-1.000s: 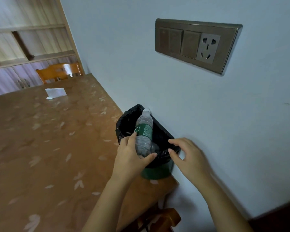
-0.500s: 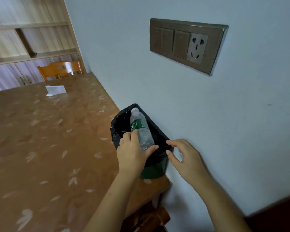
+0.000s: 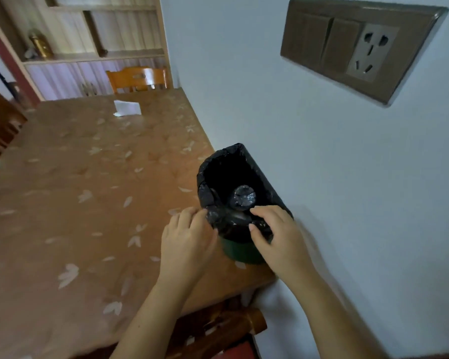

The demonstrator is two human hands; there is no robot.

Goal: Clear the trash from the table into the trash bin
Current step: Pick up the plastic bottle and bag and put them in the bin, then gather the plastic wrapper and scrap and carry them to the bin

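Observation:
A small green trash bin (image 3: 240,251) lined with a black bag (image 3: 267,185) stands on the table's near right corner, against the wall. A clear plastic bottle (image 3: 242,199) stands inside it, its base facing up. My left hand (image 3: 188,239) pinches the bag's near left rim. My right hand (image 3: 275,233) grips the bag's near right rim, thumb on the outside. A white paper scrap (image 3: 127,108) lies at the far end of the table.
The brown table (image 3: 75,203) has a leaf-patterned cover. The white wall runs along its right side, carrying a switch and socket panel (image 3: 358,45). Wooden chairs stand at the far end (image 3: 138,79), at the left (image 3: 0,123) and below the near edge (image 3: 228,330).
The bottle left my left hand and dropped into the bin, base up. Both hands moved onto the bag's near rim. My view shifted down and right.

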